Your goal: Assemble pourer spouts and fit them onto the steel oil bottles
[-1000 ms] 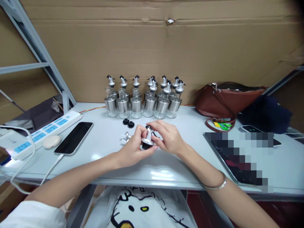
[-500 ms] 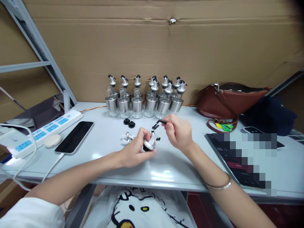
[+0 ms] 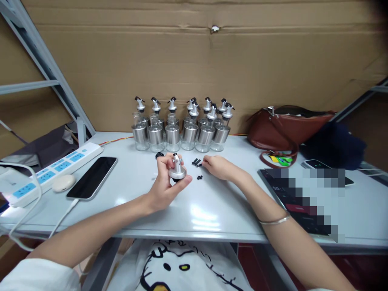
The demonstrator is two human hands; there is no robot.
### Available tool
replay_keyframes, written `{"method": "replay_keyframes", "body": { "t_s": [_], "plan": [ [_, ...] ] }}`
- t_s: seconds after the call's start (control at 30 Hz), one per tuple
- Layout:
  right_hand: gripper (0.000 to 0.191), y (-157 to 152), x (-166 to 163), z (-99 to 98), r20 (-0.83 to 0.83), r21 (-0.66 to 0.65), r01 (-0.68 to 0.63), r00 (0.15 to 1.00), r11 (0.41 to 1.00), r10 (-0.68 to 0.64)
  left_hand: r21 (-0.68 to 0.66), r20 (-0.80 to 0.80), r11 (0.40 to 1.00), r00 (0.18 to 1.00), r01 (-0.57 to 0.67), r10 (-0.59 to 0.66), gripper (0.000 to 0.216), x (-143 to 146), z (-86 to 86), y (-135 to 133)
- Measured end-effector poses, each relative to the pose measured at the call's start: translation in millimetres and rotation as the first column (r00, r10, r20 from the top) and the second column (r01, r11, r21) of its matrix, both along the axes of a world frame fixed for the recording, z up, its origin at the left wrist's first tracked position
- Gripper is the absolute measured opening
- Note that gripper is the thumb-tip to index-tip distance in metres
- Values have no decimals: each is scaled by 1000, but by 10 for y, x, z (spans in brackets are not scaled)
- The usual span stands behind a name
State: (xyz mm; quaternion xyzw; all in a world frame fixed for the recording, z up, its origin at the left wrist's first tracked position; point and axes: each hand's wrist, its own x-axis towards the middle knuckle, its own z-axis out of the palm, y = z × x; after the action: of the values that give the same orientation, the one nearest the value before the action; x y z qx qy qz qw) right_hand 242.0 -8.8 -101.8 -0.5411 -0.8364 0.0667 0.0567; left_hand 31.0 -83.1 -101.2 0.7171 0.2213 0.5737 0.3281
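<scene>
My left hand is closed around a silver pourer spout with a black base, held upright above the table. My right hand rests low at the table, fingers pinched at the end of a small black lever. Several more slim black levers lie just left of those fingertips. Nearer to me are small black pieces. A black stopper shows behind my left hand, which hides most of the parts beyond it.
Glass bottles with steel bands stand in rows at the back, several topped with pourers. On the left lie a phone and a power strip. To the right are a brown bag and a tablet, partly blurred out.
My right hand has come down to the levers on the table; the bent black piece it held up no longer shows. My left hand has moved left and turned the pourer spout more upright.
</scene>
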Motion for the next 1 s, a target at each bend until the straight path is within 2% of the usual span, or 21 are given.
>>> {"method": "replay_keyframes", "body": {
  "t_s": [0.17, 0.33, 0.47, 0.63, 0.73, 0.83, 0.9, 1.0],
  "plan": [
    [23, 100, 0, 6, 15, 13, -7, 1000, 1000, 7, 186, -36, 983, 999, 2, 4, 31, -62, 61, 87],
    [38, 201, 11, 58, -29, 32, -138, 990, 990, 139, 173, -43, 981, 995, -86, 95, 34, -108, 97, 142],
    [34, 229, -55, 14, -90, 46, -198, 975, 979, 201, 206, -105, 972, 985, -112, 136, 32, -112, 85, 158],
    [25, 238, -100, -17, -134, 48, -186, 972, 981, 191, 228, -158, 966, 974, -125, 163, 31, -136, 62, 205],
    [20, 241, -74, -9, -155, 55, -164, 973, 985, 171, 403, -237, 906, 941, -130, 240, 30, -189, 83, 261],
    [19, 232, -22, -6, -174, 73, -156, 971, 985, 166, 618, -346, 786, 885, -36, 313, 26, -243, 143, 300],
    [20, 224, 17, -12, -186, 90, -159, 967, 983, 173, 677, -389, 736, 848, 0, 359, 23, -262, 181, 307],
    [19, 213, 64, -29, -195, 101, -176, 961, 979, 193, 707, -406, 707, 817, -4, 410, 20, -267, 202, 303]
  ]
}}
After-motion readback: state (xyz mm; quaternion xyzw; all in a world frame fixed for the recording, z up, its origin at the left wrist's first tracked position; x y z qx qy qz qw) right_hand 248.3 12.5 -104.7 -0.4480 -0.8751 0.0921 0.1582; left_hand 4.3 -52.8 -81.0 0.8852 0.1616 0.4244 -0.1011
